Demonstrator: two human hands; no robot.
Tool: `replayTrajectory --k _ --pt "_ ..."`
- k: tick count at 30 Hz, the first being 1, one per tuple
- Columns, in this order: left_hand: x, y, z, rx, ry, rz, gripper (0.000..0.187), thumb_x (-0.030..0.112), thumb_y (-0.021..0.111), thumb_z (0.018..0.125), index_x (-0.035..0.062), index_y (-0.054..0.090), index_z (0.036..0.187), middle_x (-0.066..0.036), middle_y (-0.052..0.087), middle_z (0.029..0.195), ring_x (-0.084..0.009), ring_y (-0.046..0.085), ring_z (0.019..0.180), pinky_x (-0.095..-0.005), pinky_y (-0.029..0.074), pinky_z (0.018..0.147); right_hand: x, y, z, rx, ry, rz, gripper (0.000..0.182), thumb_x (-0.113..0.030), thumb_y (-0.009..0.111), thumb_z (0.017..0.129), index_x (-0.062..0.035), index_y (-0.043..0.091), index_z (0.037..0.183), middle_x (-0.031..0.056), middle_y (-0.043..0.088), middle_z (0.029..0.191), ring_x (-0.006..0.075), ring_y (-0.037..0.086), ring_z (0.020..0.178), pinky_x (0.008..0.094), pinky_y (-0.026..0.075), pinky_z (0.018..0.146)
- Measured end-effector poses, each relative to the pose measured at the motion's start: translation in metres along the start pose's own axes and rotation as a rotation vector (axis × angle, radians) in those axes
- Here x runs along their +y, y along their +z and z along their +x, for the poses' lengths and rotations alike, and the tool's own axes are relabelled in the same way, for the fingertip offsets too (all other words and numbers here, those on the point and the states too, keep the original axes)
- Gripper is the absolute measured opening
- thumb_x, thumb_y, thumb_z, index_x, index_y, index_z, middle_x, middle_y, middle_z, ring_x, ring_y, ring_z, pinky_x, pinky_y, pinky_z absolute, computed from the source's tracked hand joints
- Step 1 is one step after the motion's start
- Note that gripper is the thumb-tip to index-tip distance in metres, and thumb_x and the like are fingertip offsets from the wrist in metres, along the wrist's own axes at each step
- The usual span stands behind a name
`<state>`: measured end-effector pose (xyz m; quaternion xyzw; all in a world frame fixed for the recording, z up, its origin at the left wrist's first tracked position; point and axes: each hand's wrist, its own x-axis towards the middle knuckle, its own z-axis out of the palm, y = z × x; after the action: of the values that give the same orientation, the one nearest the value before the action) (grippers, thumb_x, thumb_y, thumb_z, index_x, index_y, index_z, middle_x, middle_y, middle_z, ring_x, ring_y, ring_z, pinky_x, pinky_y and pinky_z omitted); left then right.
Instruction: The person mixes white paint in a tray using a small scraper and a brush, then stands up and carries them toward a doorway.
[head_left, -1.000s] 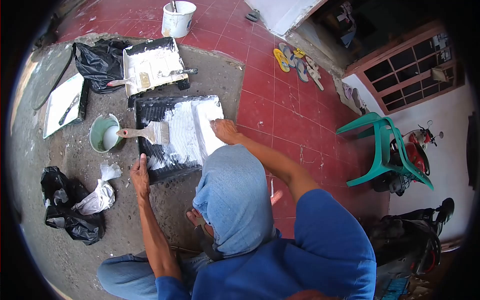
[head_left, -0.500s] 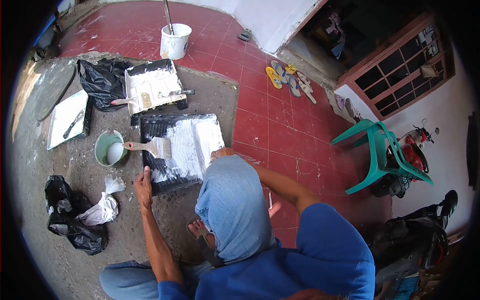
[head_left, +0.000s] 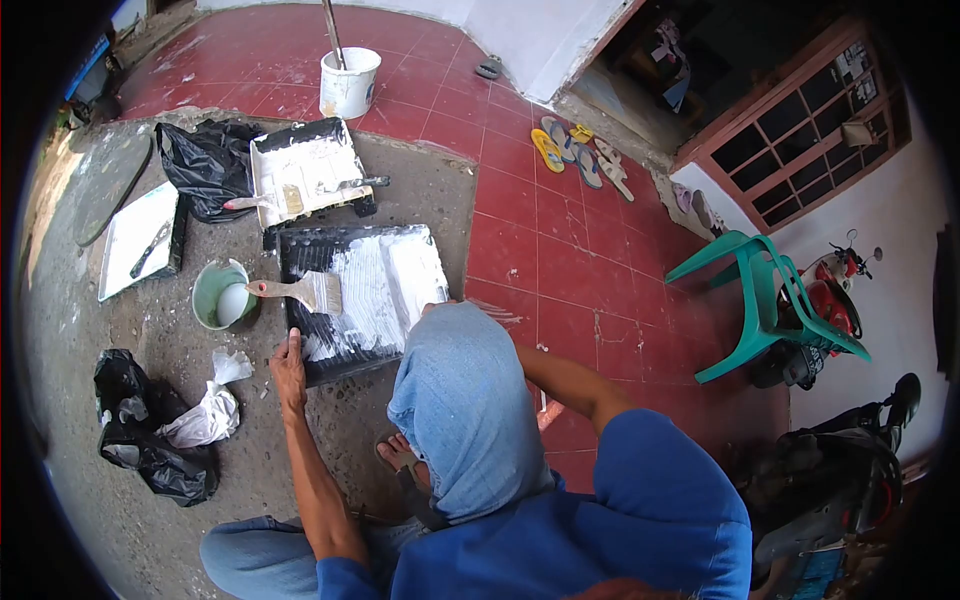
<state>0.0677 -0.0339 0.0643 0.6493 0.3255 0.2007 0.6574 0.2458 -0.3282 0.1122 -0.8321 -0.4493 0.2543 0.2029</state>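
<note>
A black paint tray (head_left: 400,272), its ribbed floor partly coated in white paint, lies on the concrete before me. My left hand (head_left: 288,376) is closed on its near left corner, thumb on the rim. Most of my right hand (head_left: 434,306) is hidden behind my raised knee; the bit that shows is closed at the tray's right edge. A flat paintbrush (head_left: 312,293) rests across the tray's left side, its handle reaching over the rim toward a green pail (head_left: 207,302) with white paint inside.
Behind stands another paint-covered tray (head_left: 330,165) with brushes. At left lie a white-coated tray (head_left: 140,245) and black plastic bags (head_left: 205,165). A white bucket (head_left: 348,92) holds a stick. Sandals (head_left: 586,165) and a green chair (head_left: 752,300) occupy the red tiles.
My knee has shifted slightly left and up, covering more of my right hand. The tray and brush stay nearly where they were, and my left hand keeps its hold.
</note>
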Motion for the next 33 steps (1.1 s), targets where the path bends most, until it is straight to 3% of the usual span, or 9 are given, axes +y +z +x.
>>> replayTrajectory --k 4,5,6,8,11,17,24,29,33 --pt "-0.006 -0.005 -0.001 -0.002 -0.026 0.031 0.045 0.043 0.057 0.087 0.0014 0.059 0.069 0.005 0.043 0.064 -0.0077 0.033 0.061 -0.0242 0.028 0.055 -0.004 -0.018 0.019 0.336 0.138 0.038 0.019 -0.021 0.054 0.083 -0.005 0.064 0.082 0.0188 0.063 0.078 0.0294 0.064 0.07 0.0392 0.047 0.06" --pt "-0.011 -0.002 0.001 0.056 -0.014 0.01 0.046 0.04 0.06 0.086 -0.0002 0.053 0.064 0.004 0.038 0.06 -0.008 0.031 0.058 -0.0258 0.026 0.051 0.006 -0.012 0.033 0.519 0.218 -0.201 0.021 -0.022 0.054 0.084 -0.006 0.066 0.09 0.0182 0.064 0.083 0.0325 0.063 0.074 0.0411 0.047 0.062" --pt "-0.012 -0.001 0.002 0.073 -0.045 -0.009 0.046 0.04 0.06 0.086 -0.0016 0.056 0.066 0.004 0.04 0.06 -0.0083 0.033 0.058 -0.0259 0.028 0.052 0.02 -0.007 0.043 0.619 0.223 -0.185 0.023 -0.025 0.053 0.085 -0.0069 0.066 0.093 0.0171 0.064 0.085 0.0349 0.062 0.077 0.043 0.047 0.064" --pt "-0.016 -0.003 0.002 0.065 -0.083 -0.025 0.049 0.043 0.061 0.084 -0.0035 0.06 0.072 0.002 0.045 0.061 -0.009 0.037 0.06 -0.0259 0.033 0.055 0.032 -0.004 0.05 0.485 0.285 -0.304 0.025 -0.026 0.053 0.086 -0.0073 0.065 0.098 0.0205 0.064 0.089 0.0376 0.061 0.082 0.0437 0.049 0.069" --pt "-0.006 -0.005 -0.003 0.054 -0.089 -0.024 0.051 0.047 0.062 0.082 -0.0042 0.063 0.076 0.002 0.047 0.062 -0.0091 0.039 0.061 -0.0254 0.035 0.057 0.035 0.021 0.035 0.261 0.184 -0.305 0.025 -0.028 0.056 0.084 -0.0081 0.065 0.096 0.0206 0.063 0.085 0.0382 0.062 0.077 0.0448 0.048 0.065" --pt "-0.006 -0.005 0.0 0.05 -0.158 -0.053 0.05 0.045 0.06 0.084 -0.0043 0.066 0.084 0.001 0.053 0.066 -0.0088 0.043 0.063 -0.0248 0.037 0.059 0.046 0.001 0.07 0.481 0.127 -0.324 0.022 -0.025 0.051 0.087 -0.0071 0.063 0.093 0.0202 0.062 0.078 0.0391 0.061 0.073 0.0455 0.047 0.064" --pt "-0.023 -0.006 0.007 0.062 -0.185 -0.052 0.051 0.047 0.056 0.087 -0.0031 0.066 0.09 -0.001 0.055 0.076 -0.0103 0.045 0.073 -0.0256 0.038 0.068 0.041 0.023 0.048 0.379 -0.031 -0.302 0.022 -0.024 0.05 0.088 -0.0067 0.062 0.095 0.0196 0.062 0.082 0.0387 0.061 0.075 0.0448 0.048 0.065" --pt "-0.027 -0.006 0.013 0.072 -0.308 -0.067 0.057 0.048 0.052 0.088 -0.0062 0.061 0.104 -0.004 0.057 0.091 -0.012 0.047 0.085 -0.0259 0.039 0.08 0.071 -0.007 0.108 0.525 0.136 -0.386 0.021 -0.02 0.055 0.086 -0.0051 0.065 0.096 0.0202 0.064 0.086 0.0365 0.063 0.079 0.0407 0.048 0.068" --pt "-0.028 -0.011 0.015 0.025 -0.353 -0.104 0.063 0.049 0.05 0.089 -0.0084 0.056 0.114 -0.01 0.058 0.107 -0.0162 0.049 0.098 -0.0272 0.037 0.09 0.057 -0.011 0.131 0.486 0.128 -0.293 0.022 -0.021 0.054 0.086 -0.0065 0.065 0.098 0.0206 0.064 0.089 0.0369 0.062 0.081 0.0404 0.048 0.07"
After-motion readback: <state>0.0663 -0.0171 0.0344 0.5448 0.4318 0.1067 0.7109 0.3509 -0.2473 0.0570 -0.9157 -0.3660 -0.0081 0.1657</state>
